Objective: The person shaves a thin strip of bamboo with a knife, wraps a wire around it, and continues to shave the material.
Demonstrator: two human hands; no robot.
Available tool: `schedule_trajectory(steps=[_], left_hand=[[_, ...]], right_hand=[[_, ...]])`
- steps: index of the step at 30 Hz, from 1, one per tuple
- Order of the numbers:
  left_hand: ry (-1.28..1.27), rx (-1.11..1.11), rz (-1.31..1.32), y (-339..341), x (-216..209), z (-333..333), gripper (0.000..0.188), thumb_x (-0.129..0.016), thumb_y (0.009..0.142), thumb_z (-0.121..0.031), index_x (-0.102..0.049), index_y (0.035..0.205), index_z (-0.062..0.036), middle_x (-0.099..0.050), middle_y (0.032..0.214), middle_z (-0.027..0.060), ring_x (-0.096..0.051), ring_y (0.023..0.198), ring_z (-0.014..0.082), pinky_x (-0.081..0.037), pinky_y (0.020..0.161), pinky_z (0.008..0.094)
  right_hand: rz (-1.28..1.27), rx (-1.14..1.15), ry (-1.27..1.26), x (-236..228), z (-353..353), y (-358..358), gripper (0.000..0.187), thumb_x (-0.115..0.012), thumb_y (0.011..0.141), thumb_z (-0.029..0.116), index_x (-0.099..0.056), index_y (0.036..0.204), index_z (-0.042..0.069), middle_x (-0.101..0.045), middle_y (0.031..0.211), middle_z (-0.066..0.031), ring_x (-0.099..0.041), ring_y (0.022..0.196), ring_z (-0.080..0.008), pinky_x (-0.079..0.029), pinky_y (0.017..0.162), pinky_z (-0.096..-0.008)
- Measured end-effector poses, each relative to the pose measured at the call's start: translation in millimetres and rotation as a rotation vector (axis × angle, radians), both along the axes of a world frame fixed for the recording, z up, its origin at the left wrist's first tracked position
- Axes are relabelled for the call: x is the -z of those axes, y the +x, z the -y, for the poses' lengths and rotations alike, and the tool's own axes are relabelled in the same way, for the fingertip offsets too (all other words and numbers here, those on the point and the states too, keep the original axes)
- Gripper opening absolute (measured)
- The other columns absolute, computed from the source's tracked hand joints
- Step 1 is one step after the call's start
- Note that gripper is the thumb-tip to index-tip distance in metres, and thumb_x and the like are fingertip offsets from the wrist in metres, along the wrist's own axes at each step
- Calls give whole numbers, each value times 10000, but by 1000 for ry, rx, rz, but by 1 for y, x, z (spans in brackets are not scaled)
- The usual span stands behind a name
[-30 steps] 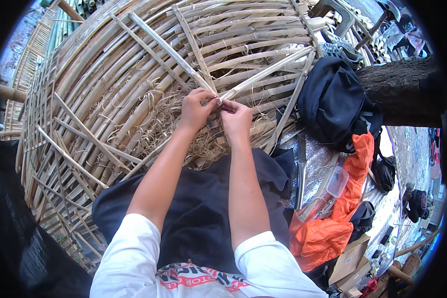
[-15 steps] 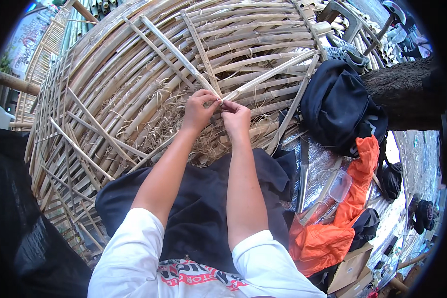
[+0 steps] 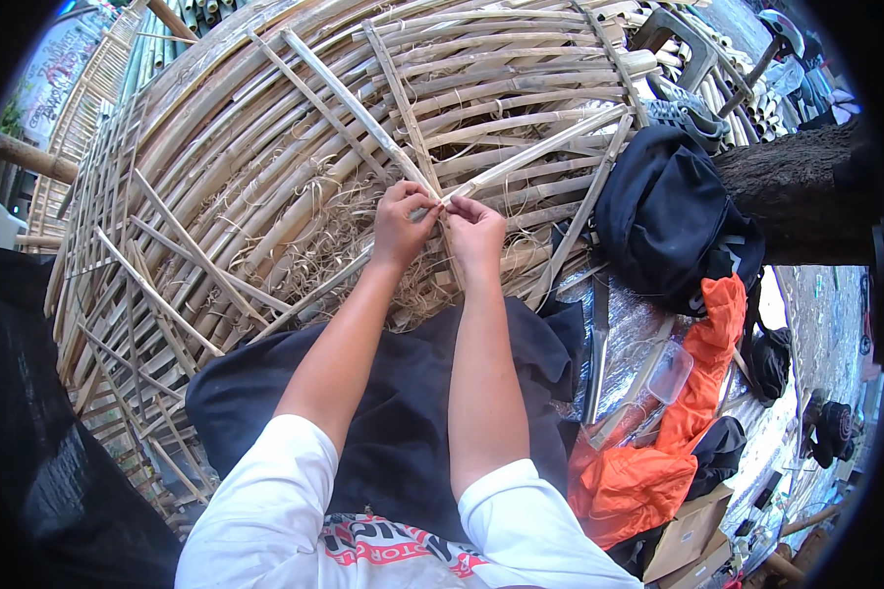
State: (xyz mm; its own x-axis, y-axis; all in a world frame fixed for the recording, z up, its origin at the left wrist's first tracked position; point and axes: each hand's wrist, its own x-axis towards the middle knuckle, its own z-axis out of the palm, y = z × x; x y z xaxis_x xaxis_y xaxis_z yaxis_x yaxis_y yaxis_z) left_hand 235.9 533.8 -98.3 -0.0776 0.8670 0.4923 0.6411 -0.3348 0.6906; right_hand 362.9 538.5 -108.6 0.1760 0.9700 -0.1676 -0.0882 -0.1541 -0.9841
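Two pale bamboo strips, the left strip (image 3: 349,103) and the right strip (image 3: 545,149), meet in a V between my hands. My left hand (image 3: 403,228) is closed in a pinch at the lower end of the left strip. Opposite it, my right hand (image 3: 474,233) pinches the lower end of the right strip, thumb and forefinger nearly touching those of the left. Any thin tie at this joint is too small to tell. A narrower bamboo strip (image 3: 399,98) passes behind the joint. Beneath, a large curved framework of bamboo slats (image 3: 265,177) holds tangled shavings (image 3: 314,236).
Dark cloth (image 3: 363,393) covers my lap. To the right lie a black bag (image 3: 663,216), an orange cloth (image 3: 648,481), a clear plastic container (image 3: 670,373) and a cardboard box (image 3: 692,535). A thick log (image 3: 796,182) lies beyond the bag; black sheeting (image 3: 49,422) hangs at left.
Both hands have shifted slightly right in the picture, along with the strips' joint. The fingertips have changed position a little, still pinched close together. Nothing was let go that I can see.
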Motion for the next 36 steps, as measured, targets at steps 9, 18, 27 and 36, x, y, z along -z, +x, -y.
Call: schedule_trajectory(steps=[9, 18, 27, 36], left_hand=[[13, 22, 24, -4, 5, -1, 149, -787, 703, -109, -686, 774, -25, -632, 928, 85, -624, 915, 271, -490, 819, 383], [6, 29, 44, -10, 6, 2, 188, -796, 711, -175, -729, 850, -69, -627, 961, 74, -612, 962, 274, -485, 861, 404], [20, 71, 72, -10, 0, 3, 343, -789, 688, -114, -683, 1010, -63, -639, 988, 100, -608, 984, 297, -488, 894, 391], [23, 49, 20, -11, 5, 4, 218, -755, 720, -169, -694, 923, -118, -636, 1002, 46, -592, 1026, 253, -450, 915, 400]], right_hand=[[69, -33, 64, -24, 4, -6, 219, -753, 802, 106, -743, 955, -50, -742, 812, -139, -697, 687, -154, -540, 656, -281], [241, -51, 76, -29, 3, -8, 160, -705, 847, 85, -740, 913, -56, -728, 773, -100, -665, 674, -121, -520, 643, -266], [389, -77, 95, -28, 1, 3, 154, -702, 866, 80, -738, 912, -62, -719, 769, -69, -631, 665, -88, -501, 626, -241], [422, -115, 102, -32, 0, -2, 137, -727, 840, 62, -743, 910, -55, -728, 784, -74, -639, 673, -88, -509, 641, -243]])
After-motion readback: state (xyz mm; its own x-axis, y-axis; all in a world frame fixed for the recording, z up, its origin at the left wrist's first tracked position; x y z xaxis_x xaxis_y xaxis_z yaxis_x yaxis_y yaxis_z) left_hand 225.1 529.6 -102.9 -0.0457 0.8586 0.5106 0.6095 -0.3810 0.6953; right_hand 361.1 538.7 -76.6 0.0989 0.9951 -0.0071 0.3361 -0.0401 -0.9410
